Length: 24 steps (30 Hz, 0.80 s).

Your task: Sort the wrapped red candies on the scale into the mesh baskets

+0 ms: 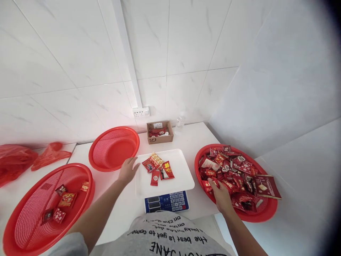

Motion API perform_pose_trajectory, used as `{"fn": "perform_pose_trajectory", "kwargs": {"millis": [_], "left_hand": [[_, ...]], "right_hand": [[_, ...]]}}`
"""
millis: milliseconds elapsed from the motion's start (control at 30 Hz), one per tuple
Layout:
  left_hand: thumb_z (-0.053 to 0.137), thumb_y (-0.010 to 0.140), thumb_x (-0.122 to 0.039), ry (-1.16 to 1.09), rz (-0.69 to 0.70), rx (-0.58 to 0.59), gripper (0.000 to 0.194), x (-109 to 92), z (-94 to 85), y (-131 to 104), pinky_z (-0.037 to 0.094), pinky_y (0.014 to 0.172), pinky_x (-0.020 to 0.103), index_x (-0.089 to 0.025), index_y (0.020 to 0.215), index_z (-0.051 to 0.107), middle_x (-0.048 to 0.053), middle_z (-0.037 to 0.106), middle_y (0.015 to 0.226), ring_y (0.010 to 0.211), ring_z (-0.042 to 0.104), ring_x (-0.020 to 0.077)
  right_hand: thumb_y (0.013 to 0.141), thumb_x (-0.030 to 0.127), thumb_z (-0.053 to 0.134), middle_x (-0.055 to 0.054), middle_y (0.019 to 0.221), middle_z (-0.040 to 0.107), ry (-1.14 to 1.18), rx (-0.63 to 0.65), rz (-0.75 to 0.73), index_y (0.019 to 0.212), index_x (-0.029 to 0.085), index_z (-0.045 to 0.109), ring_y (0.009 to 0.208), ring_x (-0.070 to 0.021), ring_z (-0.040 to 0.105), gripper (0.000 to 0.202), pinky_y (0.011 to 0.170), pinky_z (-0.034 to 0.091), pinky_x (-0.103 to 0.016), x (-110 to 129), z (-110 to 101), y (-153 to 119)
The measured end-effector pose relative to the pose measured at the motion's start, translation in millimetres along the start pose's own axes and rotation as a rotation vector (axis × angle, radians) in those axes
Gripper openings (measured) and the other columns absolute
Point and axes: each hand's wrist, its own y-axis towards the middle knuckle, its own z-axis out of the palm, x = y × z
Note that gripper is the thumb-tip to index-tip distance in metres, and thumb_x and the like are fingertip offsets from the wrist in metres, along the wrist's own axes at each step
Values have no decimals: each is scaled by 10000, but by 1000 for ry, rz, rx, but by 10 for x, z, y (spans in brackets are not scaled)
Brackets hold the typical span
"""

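My left hand (128,170) is at the left edge of the white weighing tray (183,177), fingers stretched and apart, holding nothing. On that tray lie several small snack packets, among them a red and yellow one (166,170), a small red one (155,177) and a yellow-patterned one (156,159). Over to the right, my right hand (221,195) reaches over the near left rim of a red mesh basket (262,215) heaped with red packets. Its fingers close on a red snack packet (209,185); some fingertips are hidden among the wrappers.
Below the tray shows the scale's blue keypad (167,202). A cardboard box (160,138) with packets and a clear bottle (180,122) stand by the wall. Leftward are a red basket (114,129), another (23,199) with several packets, and red plastic bags (16,161).
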Motion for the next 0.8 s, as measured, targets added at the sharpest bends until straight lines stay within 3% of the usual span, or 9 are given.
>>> {"fn": "perform_pose_trajectory", "kwargs": {"millis": [67, 167, 267, 400, 500, 567, 633, 700, 800], "left_hand": [[535, 752, -448, -83, -72, 24, 470, -277, 126, 47, 327, 968, 368, -157, 1120, 562, 122, 551, 1168, 1113, 461, 263], [680, 608, -372, -239, -194, 76, 358, -522, 263, 85, 349, 911, 374, -168, 895, 619, 106, 579, 1059, 1058, 482, 282], [689, 584, -311, -332, -245, 104, 243, -576, 313, 81, 420, 758, 335, -178, 755, 580, 58, 618, 846, 861, 564, 234], [645, 654, -340, -486, -321, 84, 236, -477, 229, 120, 449, 571, 260, -190, 791, 526, -14, 605, 657, 604, 577, 145], [549, 758, -362, -562, -417, -58, 298, -324, 20, 245, 486, 596, 249, -169, 974, 478, 51, 630, 851, 689, 615, 133], [446, 827, -394, -566, -490, -179, 441, -222, -163, 334, 506, 661, 281, -158, 1185, 346, 140, 566, 1088, 800, 628, 145], [400, 845, -428, -515, -539, -285, 621, -162, -316, 385, 506, 740, 367, -173, 1338, 119, 227, 362, 1328, 934, 609, 199], [448, 818, -436, -435, -554, -339, 759, -173, -375, 381, 465, 812, 495, -214, 1385, -6, 239, 105, 1454, 1065, 544, 297], [523, 772, -298, -264, -388, -260, 729, -314, -234, 311, 331, 958, 563, -237, 1397, 152, 148, 9, 1500, 1250, 345, 374]], "right_hand": [[599, 555, 622, 41, 547, 482, 6, 12, 14, 720, 164, 574, 490, -103, 424, 412, 472, 400, -233, 10, -2, -7], [615, 556, 609, 44, 550, 470, 5, 19, 6, 718, 167, 564, 500, -105, 420, 405, 476, 397, -233, 17, -11, -24], [636, 556, 593, 45, 543, 460, -8, 37, -1, 711, 170, 554, 508, -110, 425, 394, 493, 401, -237, 13, -18, -37], [628, 554, 594, 42, 554, 479, -33, 9, -14, 714, 170, 558, 516, -115, 434, 395, 512, 405, -247, 22, -21, -43], [629, 550, 589, 39, 542, 484, -59, 11, -24, 699, 164, 572, 507, -114, 435, 393, 514, 398, -246, 55, -25, -58], [634, 553, 582, 35, 539, 494, -60, 24, -21, 709, 162, 583, 503, -118, 442, 399, 517, 399, -249, 71, -29, -65], [634, 559, 581, 26, 562, 526, -57, 25, -19, 737, 163, 593, 515, -125, 460, 409, 531, 410, -256, 70, -30, -62], [629, 568, 586, 23, 573, 545, -57, 21, -20, 755, 167, 597, 520, -130, 468, 421, 535, 416, -260, 55, -27, -51], [610, 571, 606, 31, 526, 521, -32, 4, -43, 731, 166, 600, 479, -124, 448, 423, 494, 407, -256, 47, -17, -44]]}}
